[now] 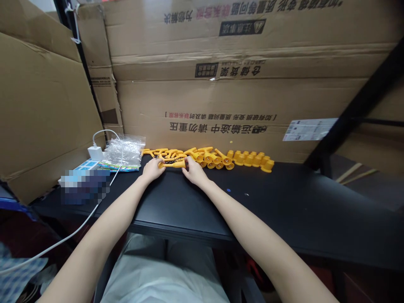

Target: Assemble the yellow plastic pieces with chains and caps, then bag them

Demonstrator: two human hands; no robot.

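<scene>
My left hand (153,169) and my right hand (193,170) are both closed at either end of a yellow plastic piece (174,164), held level just above the black table. It looks like a slim handle; the fingers hide its ends. Right behind it lie small dark parts (172,160), too small to make out. Farther back is a pile of forked yellow pieces (167,153). To the right of my right hand, several yellow handles with flared, hollow ends (217,160) are stacked on their sides. Beyond them, several yellow cup-shaped caps (251,158) stand in rows.
Cardboard (202,101) walls the back of the black table (268,206). At left are a clear plastic bag (123,150), a white charger (95,152) and a white cable (104,198) running off the front edge. A black metal post (353,101) slants up at right.
</scene>
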